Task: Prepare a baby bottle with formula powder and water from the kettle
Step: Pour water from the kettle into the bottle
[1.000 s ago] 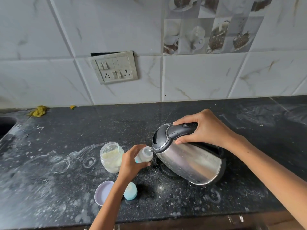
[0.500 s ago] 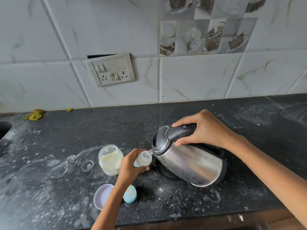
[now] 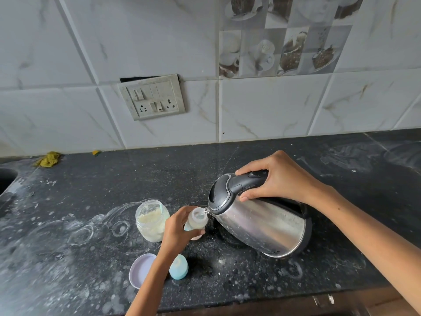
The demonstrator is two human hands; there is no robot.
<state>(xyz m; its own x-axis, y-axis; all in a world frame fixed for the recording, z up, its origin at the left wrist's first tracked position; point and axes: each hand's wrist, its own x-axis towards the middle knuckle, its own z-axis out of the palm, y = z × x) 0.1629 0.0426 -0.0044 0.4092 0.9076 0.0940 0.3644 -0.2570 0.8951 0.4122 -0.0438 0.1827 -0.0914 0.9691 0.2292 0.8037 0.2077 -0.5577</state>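
Observation:
My right hand (image 3: 276,179) grips the black handle of a steel kettle (image 3: 262,222), which is tipped to the left. Its spout touches the open mouth of a small clear baby bottle (image 3: 197,221), and a thin stream of water runs in. My left hand (image 3: 176,229) is closed around that bottle and holds it tilted above the black counter (image 3: 91,185). Just left of the bottle stands an open jar of pale formula powder (image 3: 151,218). The bottle's blue cap (image 3: 178,266) and the jar's lilac lid (image 3: 141,269) lie near the front edge, beside my left forearm.
White powder smears and ring marks cover the left half of the counter. A sink edge (image 3: 6,179) shows at the far left, with a yellow cloth (image 3: 47,158) by the wall. A switch-and-socket plate (image 3: 152,96) sits on the tiled wall.
The kettle has tipped a little further and its spout has met the bottle mouth. Both hands keep the same holds.

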